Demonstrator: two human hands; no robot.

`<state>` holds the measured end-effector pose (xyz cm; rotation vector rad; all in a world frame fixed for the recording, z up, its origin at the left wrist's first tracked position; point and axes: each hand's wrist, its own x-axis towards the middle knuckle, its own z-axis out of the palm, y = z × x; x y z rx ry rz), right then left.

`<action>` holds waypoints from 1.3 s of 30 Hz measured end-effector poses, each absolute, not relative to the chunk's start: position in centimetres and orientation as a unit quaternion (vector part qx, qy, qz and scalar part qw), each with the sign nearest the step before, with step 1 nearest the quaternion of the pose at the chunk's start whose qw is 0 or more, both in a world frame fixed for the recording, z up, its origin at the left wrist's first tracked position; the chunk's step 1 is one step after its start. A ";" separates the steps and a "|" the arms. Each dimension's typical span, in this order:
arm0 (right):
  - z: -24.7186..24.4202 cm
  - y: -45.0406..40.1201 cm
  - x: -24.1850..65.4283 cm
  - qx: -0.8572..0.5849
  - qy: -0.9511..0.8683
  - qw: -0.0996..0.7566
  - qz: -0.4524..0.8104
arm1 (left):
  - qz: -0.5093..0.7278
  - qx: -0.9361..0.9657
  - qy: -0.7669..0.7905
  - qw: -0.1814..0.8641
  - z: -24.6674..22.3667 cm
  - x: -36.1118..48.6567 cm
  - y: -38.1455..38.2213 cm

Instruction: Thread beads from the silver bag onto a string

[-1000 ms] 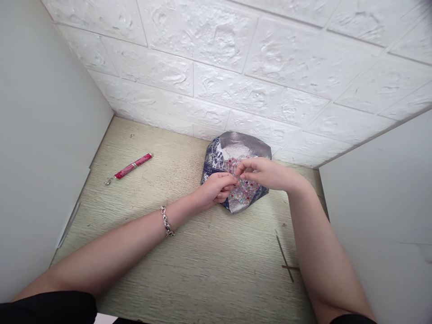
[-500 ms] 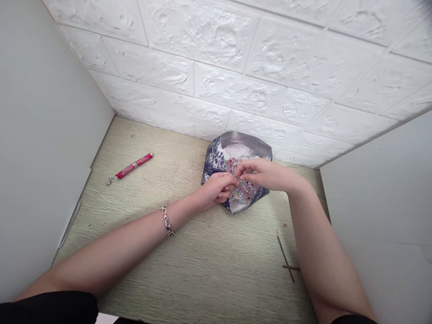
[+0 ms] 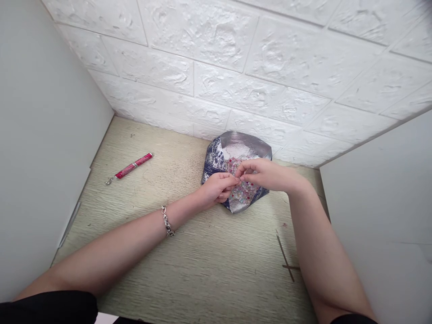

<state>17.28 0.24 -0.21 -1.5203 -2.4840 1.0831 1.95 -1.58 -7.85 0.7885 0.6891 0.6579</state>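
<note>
A bag (image 3: 249, 146) with a silver inside and a dark blue and white patterned side lies open against the wall. Many small pink, white and red beads (image 3: 241, 193) fill its middle. Over its left part, my left hand (image 3: 219, 186) is closed in a pinch, a chain bracelet (image 3: 167, 221) on that wrist. My right hand (image 3: 261, 174) comes from the right, thumb and forefinger pinched together beside the left fingertips. What either pinch holds is too small to make out.
A red stick-like item (image 3: 134, 165) with a metal clasp lies on the wooden table (image 3: 189, 265) at the left. Two thin dark strips (image 3: 286, 258) cross near the right forearm. White brick-patterned wall (image 3: 219, 81) behind, pale panels at both sides.
My left fingertips have shifted very slightly to the right, closer to my right fingertips. The bag has stayed in place.
</note>
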 end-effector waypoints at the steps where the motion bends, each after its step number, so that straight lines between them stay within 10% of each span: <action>1: -0.2 0.3 17.4 -0.489 -0.802 0.015 0.343 | 0.309 0.373 0.321 0.814 -7.9 2.0 -1.6; 39: 0.8 -0.7 17.1 -0.524 -0.823 0.001 0.219 | 0.331 0.392 0.317 0.798 -8.4 2.1 -1.7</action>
